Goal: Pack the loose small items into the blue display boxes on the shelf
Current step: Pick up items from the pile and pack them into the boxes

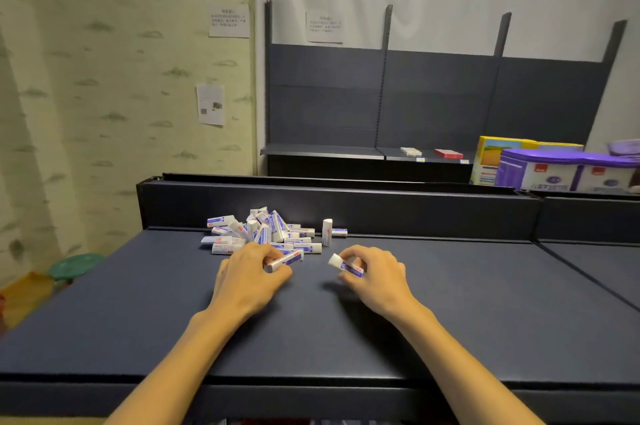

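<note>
At the far left, low by the floor, a round green stool (74,266) stands beside something yellow that is too blurred to name. Above it, three white paper notices (229,21) are stuck to the pale patterned wall and the white sheet behind the shelving.

A wide dark grey-blue metal shelf (450,303) fills the lower half of the view, with a raised back panel along its far edge. On it, toward the back and left of centre, lies a loose heap of small white erasers in blue-and-white paper sleeves (263,232), piled over one another at all angles. Just right of the heap, one white sleeved eraser standing upright (327,232) is on end, with another lying flat behind it.

The left hand (247,281) rests at the near edge of the heap, fingers curled round one white eraser with a blue and red sleeve (287,259), which pokes out toward the right. Near it but apart, the right hand (375,281) pinches a second white eraser with a blue sleeve (346,265) between thumb and fingertips, its bare white end pointing left, just above the shelf surface.

Further back stands a dark shelving unit carrying a small red flat pack (449,153). At the far right sit a yellow cardboard box (491,156) and purple-and-white packaged goods (561,170).
</note>
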